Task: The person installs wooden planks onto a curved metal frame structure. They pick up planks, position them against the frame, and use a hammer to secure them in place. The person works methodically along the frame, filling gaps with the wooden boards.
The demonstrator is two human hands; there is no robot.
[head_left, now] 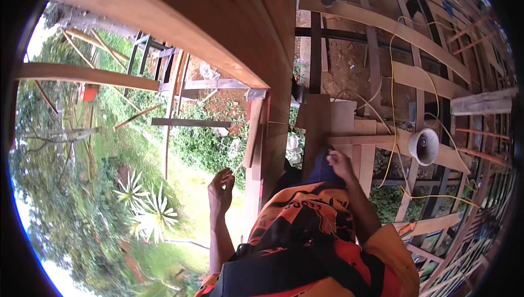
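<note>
My left hand (221,183) is raised over the bright, grassy drop on the left, beside the upright timber post (281,51). Its fingers are curled inward, and whatever they may hold is too small to make out. In front of my body, on the right, my right hand (340,164) is closed near the dark blue cloth at my leg. A small dark bit shows at its fingertips, but its kind is unclear. Just beyond it lie a dark brown board (317,117) and several paler planks (343,116).
A large wooden beam (164,24) crosses the upper left. On the right, open floor joists (371,40) show ground between them. A pale bucket (431,152) stands on boards there, with a yellow cord (392,106) around it. An orange tool (406,228) lies lower right.
</note>
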